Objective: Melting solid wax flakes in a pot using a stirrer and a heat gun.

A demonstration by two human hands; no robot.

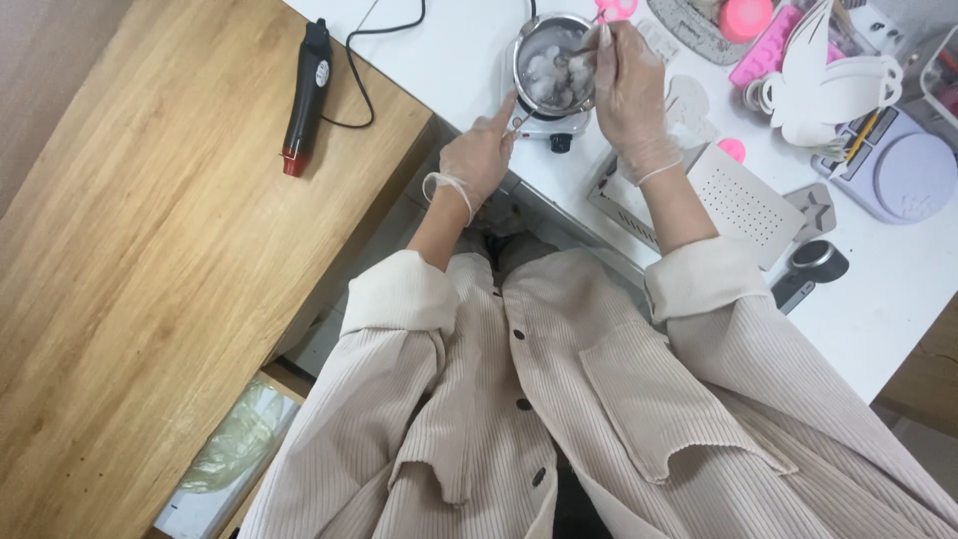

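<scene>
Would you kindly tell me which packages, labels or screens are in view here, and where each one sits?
Crumpled clear plastic bag: low left, in a box beneath the wooden table.
Pale label: on the black heat gun with a red tip, lying on the wooden table.
Screens: none that I can make out.

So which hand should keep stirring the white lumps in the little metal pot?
Probably the right hand: it is over the metal pot, holding a thin stirrer that dips into it. The left hand only touches the pot's edge, as if steadying it.
</scene>
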